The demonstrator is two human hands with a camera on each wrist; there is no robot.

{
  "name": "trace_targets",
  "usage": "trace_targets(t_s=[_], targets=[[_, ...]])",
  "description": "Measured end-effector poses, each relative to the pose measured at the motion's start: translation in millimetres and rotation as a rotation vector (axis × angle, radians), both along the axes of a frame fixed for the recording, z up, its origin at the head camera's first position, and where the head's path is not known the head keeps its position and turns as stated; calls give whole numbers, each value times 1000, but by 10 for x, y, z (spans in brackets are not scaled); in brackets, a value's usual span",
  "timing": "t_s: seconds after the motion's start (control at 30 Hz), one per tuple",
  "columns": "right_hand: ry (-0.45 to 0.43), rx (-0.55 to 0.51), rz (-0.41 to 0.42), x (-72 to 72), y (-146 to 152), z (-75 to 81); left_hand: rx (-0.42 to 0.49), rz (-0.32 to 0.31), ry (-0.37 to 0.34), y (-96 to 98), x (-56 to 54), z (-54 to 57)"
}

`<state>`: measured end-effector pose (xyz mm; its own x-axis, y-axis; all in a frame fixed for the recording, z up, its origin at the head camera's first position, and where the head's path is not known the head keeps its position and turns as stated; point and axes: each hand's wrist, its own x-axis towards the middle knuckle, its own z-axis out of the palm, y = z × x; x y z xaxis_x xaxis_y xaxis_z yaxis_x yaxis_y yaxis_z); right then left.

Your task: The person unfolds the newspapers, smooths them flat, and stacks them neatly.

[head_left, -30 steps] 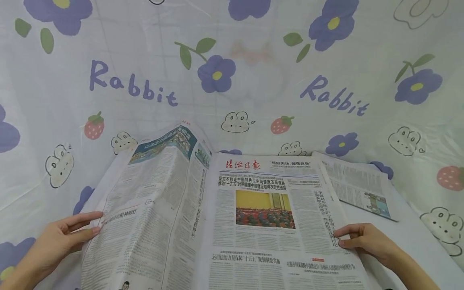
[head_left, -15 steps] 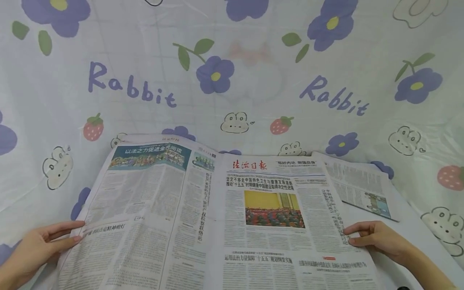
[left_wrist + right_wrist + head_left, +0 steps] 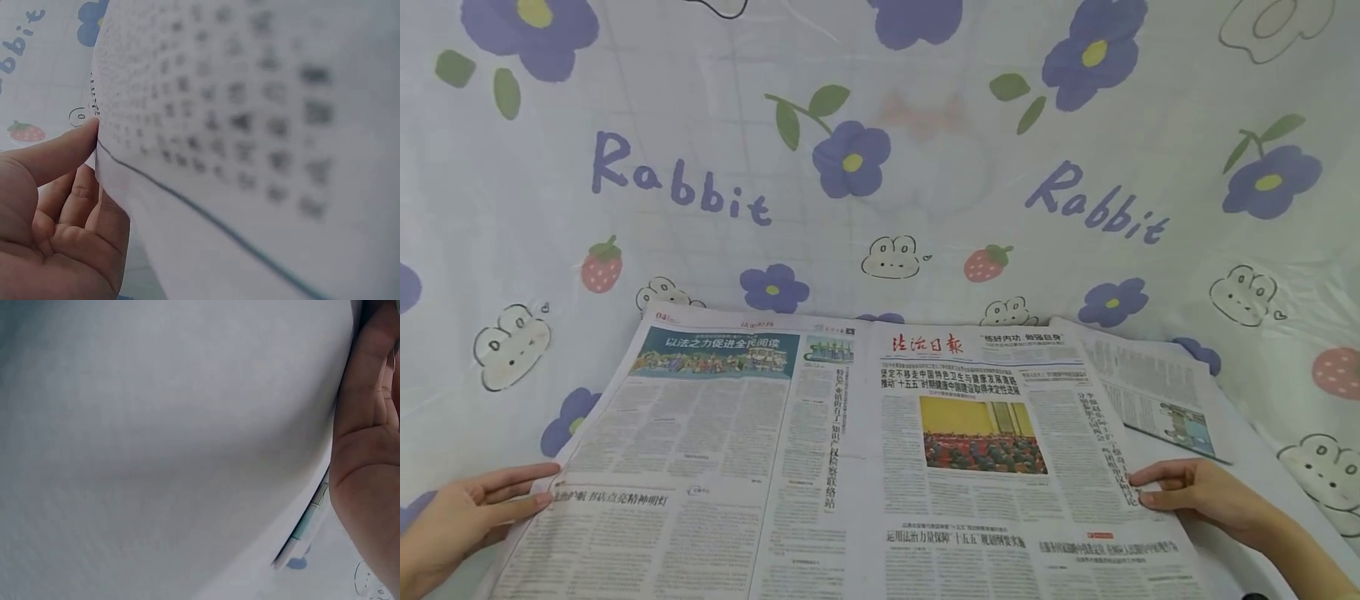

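A wide newspaper [image 3: 865, 467] lies spread open across the head view, with a teal banner on its left page and a red masthead and a photo on its right page. At its left edge my left hand [image 3: 471, 521] pinches the paper between thumb and fingers. My right hand [image 3: 1202, 500] pinches the opposite edge in the same way. Blurred print fills much of the left wrist view, where the left thumb [image 3: 65, 147] presses on the sheet's edge. In the right wrist view the right hand [image 3: 369, 437] is beside the pale sheet, its fingertips out of sight.
Another folded printed paper [image 3: 1161, 396] lies at the right, partly under the newspaper, on a white surface [image 3: 1232, 492]. Behind stands a hanging cloth [image 3: 925, 192] printed with flowers, strawberries and rabbits. A small dark object [image 3: 1253, 596] shows at the bottom edge near the right forearm.
The left hand has moved left and down with its edge of the paper. The left page, raised and creased before, now lies flatter and wider. The right hand has shifted slightly right.
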<state>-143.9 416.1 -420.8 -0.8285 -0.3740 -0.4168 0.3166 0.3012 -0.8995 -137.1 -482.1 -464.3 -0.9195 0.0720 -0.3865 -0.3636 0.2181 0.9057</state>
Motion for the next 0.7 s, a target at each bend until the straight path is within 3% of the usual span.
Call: trace_targets(t_s=[0.17,0.53,0.7], targets=[[13,-43,31,-3,32,-17,40,7,-23,-32,-33,-7],[-1,-85,36,-8,57,-11,-39,42,-55,-2,-24,119],[-17,-89,30,-9,69,-17,13,55,-70,-24,-11,126]])
